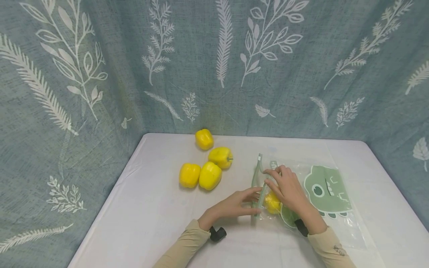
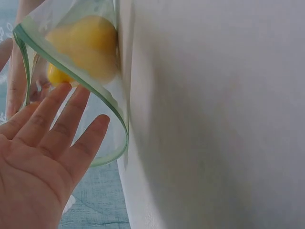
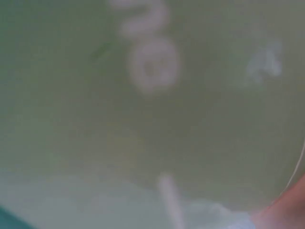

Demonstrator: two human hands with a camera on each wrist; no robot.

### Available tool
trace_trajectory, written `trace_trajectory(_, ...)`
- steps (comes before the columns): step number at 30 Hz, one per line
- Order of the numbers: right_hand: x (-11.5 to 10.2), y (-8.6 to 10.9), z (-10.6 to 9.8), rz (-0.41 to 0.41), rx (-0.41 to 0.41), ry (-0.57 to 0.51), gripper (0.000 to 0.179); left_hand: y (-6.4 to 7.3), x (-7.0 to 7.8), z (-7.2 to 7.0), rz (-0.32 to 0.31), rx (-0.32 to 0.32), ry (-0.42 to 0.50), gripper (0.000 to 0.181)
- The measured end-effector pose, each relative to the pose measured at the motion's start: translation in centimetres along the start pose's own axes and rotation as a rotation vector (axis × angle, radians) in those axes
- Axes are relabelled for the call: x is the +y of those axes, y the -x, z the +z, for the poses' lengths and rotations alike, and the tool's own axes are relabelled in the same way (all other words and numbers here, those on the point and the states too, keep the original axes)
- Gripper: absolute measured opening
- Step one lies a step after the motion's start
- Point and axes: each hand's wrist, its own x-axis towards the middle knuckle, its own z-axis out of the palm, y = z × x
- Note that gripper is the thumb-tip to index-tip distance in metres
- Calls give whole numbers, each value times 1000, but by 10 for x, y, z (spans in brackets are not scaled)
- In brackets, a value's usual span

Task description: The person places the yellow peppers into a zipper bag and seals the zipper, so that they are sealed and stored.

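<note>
A clear zip bag (image 1: 330, 190) printed with a green cartoon creature lies on the table, its green-edged mouth spread open toward the left. Inside, near the mouth, is a yellow bell pepper (image 1: 272, 203), seen through the film in the left wrist view. My left hand (image 1: 236, 204) is at the mouth, its fingers extended and holding nothing; the fingertips reach the green rim (image 2: 71, 71). From above, my right hand (image 1: 289, 188) pinches the bag's upper rim between thumb and fingers. Blurred green print fills the right wrist view, hiding that hand's fingertips.
Left of the bag stand several loose yellow peppers: one at the back (image 1: 204, 139), one lying with its stem rightward (image 1: 220, 158), and a touching pair (image 1: 210, 175) in front. A patterned blue-green curtain (image 1: 201, 67) hangs behind the white table (image 1: 144, 223).
</note>
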Motion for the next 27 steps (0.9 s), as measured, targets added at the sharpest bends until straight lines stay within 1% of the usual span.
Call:
trace_trajectory(5,-1,0,-1,0,-11,1,29,-1,-3,-1,-5,-11,-13,64)
trace_trajectory(11,0,0,-1,-15,-5,8,28,1,-3,-8,0,-2,-78,66)
trace_trajectory(18,2,1,0,-6,-9,5,28,5,1,-19,-19,38,-110,64)
trace_trajectory(21,2,1,0,-7,-12,4,28,7,2,-24,-30,57,-137,60)
trace_trajectory(27,3,1,0,-12,-12,3,28,11,5,-34,-44,96,-155,54)
